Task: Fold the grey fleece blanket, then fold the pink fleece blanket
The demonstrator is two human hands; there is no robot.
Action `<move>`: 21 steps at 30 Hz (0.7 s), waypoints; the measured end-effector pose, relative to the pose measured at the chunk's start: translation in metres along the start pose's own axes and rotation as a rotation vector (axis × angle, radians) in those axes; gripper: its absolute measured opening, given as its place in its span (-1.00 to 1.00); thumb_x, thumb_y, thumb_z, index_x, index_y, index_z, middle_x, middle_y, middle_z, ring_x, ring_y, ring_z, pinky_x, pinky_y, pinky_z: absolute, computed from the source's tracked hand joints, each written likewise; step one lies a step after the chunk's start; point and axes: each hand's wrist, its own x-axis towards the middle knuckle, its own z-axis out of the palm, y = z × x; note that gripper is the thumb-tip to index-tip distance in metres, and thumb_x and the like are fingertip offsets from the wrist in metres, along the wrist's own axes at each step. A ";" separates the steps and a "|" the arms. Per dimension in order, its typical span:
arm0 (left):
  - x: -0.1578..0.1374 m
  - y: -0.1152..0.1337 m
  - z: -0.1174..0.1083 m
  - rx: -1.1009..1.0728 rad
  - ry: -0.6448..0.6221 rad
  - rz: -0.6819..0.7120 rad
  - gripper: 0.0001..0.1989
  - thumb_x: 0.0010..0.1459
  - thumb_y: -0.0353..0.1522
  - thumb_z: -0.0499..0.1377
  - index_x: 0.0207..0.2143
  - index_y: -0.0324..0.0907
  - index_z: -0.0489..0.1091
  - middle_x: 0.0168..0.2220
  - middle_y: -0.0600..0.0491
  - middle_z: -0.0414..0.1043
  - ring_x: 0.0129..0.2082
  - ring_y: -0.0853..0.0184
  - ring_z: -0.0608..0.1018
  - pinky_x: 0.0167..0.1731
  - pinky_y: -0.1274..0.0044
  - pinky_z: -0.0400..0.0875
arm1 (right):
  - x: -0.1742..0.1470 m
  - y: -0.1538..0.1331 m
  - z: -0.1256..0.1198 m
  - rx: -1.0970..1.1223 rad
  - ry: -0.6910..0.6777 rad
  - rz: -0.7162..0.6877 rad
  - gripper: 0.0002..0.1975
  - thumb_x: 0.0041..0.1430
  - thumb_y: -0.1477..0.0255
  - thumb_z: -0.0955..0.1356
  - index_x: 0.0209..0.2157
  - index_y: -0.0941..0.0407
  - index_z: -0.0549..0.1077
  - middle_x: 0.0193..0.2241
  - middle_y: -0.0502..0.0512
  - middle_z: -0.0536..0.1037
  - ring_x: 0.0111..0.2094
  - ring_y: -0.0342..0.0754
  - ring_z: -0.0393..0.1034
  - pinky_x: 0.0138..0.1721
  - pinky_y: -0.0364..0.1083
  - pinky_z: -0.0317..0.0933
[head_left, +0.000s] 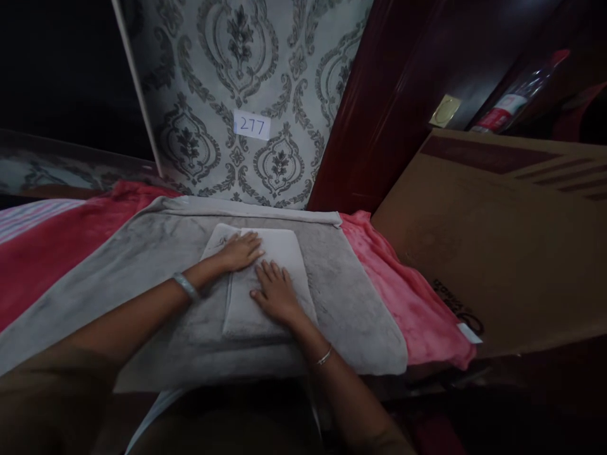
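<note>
A pale grey folded cloth [258, 316], looking like a towel or small blanket, lies on a larger grey plush blanket [351, 297]. My left hand [239, 251] rests flat across its upper left part, fingers stretched toward the right. Just below and to the right, my right hand [275, 292] presses on the cloth with its fingers spread. Neither hand grips anything. One section of the cloth sticks out to the left with a small dark mark on it, partly covered by my left hand and wrist.
Red-pink fabric [393, 291] shows under the grey blanket on both sides. A large cardboard box [512, 240] stands at the right, with a plastic bottle [516, 101] behind it. Patterned wallpaper [237, 57] carries a paper label [252, 125] reading 277.
</note>
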 end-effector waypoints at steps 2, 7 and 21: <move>-0.040 0.010 0.004 -0.024 0.001 0.121 -0.35 0.38 -0.07 -0.21 0.40 -0.17 0.01 0.44 -0.10 -0.05 0.44 0.21 -0.02 0.38 0.22 -0.11 | -0.010 0.001 -0.002 0.031 -0.018 0.014 -0.35 0.40 0.21 0.20 0.38 0.23 0.07 0.40 0.28 0.04 0.44 0.12 -0.21 0.37 0.19 -0.22; -0.128 0.017 0.038 -0.039 0.090 0.392 -0.24 0.30 0.06 -0.08 0.42 -0.09 -0.06 0.44 -0.17 -0.13 0.44 0.09 -0.04 0.36 0.10 -0.09 | -0.049 -0.006 0.008 -0.033 0.075 0.036 -0.34 0.39 0.19 0.22 0.37 0.25 0.11 0.42 0.30 -0.02 0.44 0.19 -0.24 0.37 0.27 -0.28; -0.171 -0.046 0.057 -0.066 0.419 0.381 -0.49 0.36 -0.30 -0.08 0.33 0.13 0.15 0.43 0.10 0.00 0.41 0.15 0.09 0.34 0.16 0.08 | -0.100 0.078 0.017 0.207 0.494 0.007 -0.54 0.35 0.45 0.17 0.21 0.04 0.41 0.20 0.19 0.44 0.25 0.07 0.25 0.30 0.21 0.09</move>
